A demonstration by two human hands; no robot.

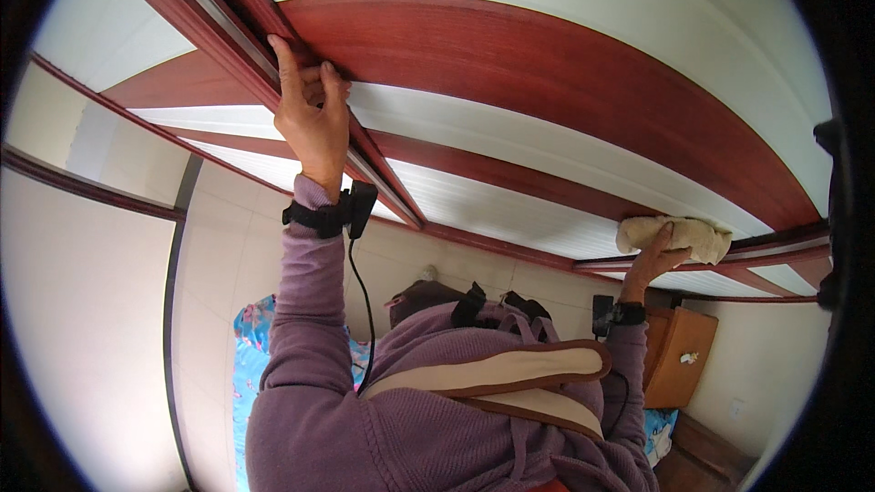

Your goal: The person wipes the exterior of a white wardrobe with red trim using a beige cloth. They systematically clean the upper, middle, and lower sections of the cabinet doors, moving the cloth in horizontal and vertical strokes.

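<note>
A wardrobe door (547, 64) with white panels and dark red bands stretches across the upper part of the view. At its left side, my left hand (314, 123) grips the raised dark red door frame (260, 0). The index finger reaches up along the frame, and the other fingers curl in at its edge. Over to the right, my right hand (654, 260) has a folded beige cloth (697, 239) pressed against the door near its right frame. The thumb lies over the cloth; most of the other fingers are hidden.
A second white-and-red panel (173, 82) stands to the left of the frame. Below are the pale tiled floor (228, 228), blue flowered fabric (251, 355) and a wooden cabinet (679, 355) at lower right. A black cable (363, 282) hangs from my left wrist.
</note>
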